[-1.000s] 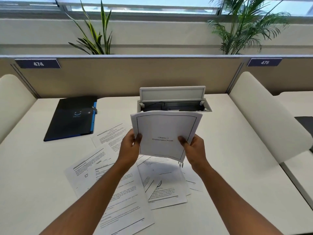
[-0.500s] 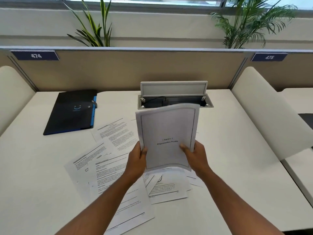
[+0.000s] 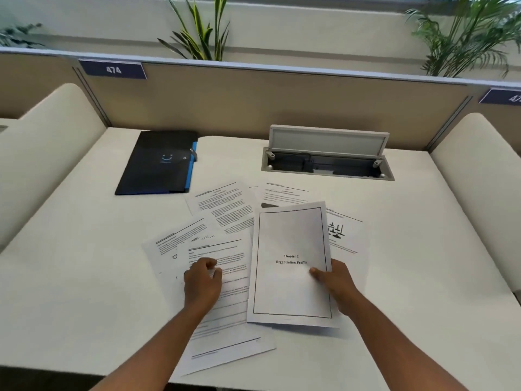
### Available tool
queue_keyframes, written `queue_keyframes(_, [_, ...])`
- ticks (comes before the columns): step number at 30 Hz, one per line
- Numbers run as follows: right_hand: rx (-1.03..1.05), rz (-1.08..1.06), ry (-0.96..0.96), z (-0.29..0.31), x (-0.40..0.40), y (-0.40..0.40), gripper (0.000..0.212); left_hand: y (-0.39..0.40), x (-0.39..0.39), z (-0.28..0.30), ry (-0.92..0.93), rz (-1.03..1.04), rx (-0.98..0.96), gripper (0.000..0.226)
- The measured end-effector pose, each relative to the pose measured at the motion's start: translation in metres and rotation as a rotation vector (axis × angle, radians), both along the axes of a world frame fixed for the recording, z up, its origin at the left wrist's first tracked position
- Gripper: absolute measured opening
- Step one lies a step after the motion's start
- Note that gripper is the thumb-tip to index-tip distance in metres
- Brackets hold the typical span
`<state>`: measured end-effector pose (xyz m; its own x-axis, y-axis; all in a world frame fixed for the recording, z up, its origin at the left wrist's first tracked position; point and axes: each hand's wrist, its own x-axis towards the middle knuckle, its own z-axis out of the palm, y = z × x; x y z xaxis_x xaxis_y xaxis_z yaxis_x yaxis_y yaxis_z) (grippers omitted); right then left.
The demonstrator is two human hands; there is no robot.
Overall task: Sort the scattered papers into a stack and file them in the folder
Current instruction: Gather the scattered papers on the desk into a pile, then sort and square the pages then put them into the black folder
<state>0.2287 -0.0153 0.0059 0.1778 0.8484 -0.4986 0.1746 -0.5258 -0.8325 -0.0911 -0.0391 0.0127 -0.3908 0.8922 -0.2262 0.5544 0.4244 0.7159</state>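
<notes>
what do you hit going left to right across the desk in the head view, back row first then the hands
Back row: dark folder → open cable box. Nearer: left hand resting on a text sheet → "Chapter 2" title page → right hand holding that page's right edge.

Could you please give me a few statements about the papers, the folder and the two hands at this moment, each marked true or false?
1. The right hand holds the bordered white "Chapter 2" title sheet. True.
2. The flat black folder with a blue edge lies open. False: it lies closed.
3. The left hand grips the title sheet. False: it rests on a printed text page.
4. The grey cable hatch lid stands raised. True.
</notes>
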Motion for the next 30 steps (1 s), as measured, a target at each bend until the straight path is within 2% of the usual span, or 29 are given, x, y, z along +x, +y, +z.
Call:
queue_keyframes(2, [-0.02,0.008,-0.05,-0.004,-0.006,0.0,0.023,-0.007,-0.011,-0.001,0.159,0.071,-0.053,0.031])
queue_keyframes(4, [-0.03,0.019,-0.092,-0.005,-0.011,0.001,0.021,-0.014,-0.019,-0.002,0.258,0.181,-0.176,0.053])
queue_keyframes(8, [0.003,0.06,-0.182,-0.002,-0.023,0.006,0.023,-0.023,-0.028,-0.006,0.231,0.276,-0.381,0.11])
queue_keyframes(11, [0.039,0.076,-0.234,0.001,-0.034,0.008,0.024,-0.023,-0.026,-0.009,0.265,0.234,-0.381,0.128])
queue_keyframes(15, [0.056,0.084,-0.207,0.003,-0.046,0.008,0.024,-0.02,-0.029,-0.008,0.284,0.223,-0.362,0.129])
queue_keyframes(25, [0.002,0.024,-0.115,-0.001,-0.045,0.002,0.023,-0.015,-0.048,-0.009,-0.07,0.238,-0.091,0.131])
queue_keyframes(28, [-0.007,0.015,-0.111,-0.004,-0.045,0.0,0.023,-0.014,-0.048,-0.009,-0.097,0.262,-0.103,0.12])
queue_keyframes(30, [-0.026,0.022,-0.096,-0.005,-0.045,-0.001,0.024,-0.012,-0.05,-0.009,-0.108,0.267,-0.129,0.098])
